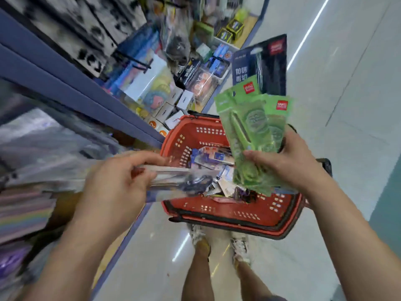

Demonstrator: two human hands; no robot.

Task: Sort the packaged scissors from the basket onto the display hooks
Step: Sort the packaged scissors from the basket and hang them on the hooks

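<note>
Head view: pinched a blurred dark-handled scissors pack (186,181) in the curled left hand (117,183), at 9 o'clock from the red basket (219,210). Gripped fanned green scissors packs (253,135) and a dark blue pack (267,64) in the right hand (288,159), toward 1 o'clock. Saw more packs (213,156) inside the basket, between both hands.

Glossy pale floor (347,105) fills three o'clock, a light streak (308,33) glinting at one; blue-edged shelves (65,68) crowd nine to eleven o'clock.
</note>
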